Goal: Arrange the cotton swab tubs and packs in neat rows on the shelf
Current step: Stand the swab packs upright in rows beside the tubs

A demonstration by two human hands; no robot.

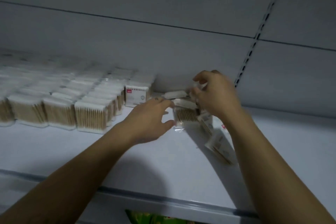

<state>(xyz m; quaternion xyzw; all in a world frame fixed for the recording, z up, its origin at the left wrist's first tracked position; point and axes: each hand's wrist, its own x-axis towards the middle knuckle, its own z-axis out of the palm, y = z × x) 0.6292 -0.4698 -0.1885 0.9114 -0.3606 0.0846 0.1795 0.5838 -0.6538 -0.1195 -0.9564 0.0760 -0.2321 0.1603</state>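
Bare forearms (81, 169); dark-marked left grip (151, 120)

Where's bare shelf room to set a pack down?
Free: front shelf strip between the cotton swab pack rows and the edge; far right, past the toppled packs. Crowded: the loose packs at the left hand and right hand.

We see dim, grey light; a soft shadow lies on the shelf (154, 169), and blur smears the right hand (216, 94) and far packs (54, 78).
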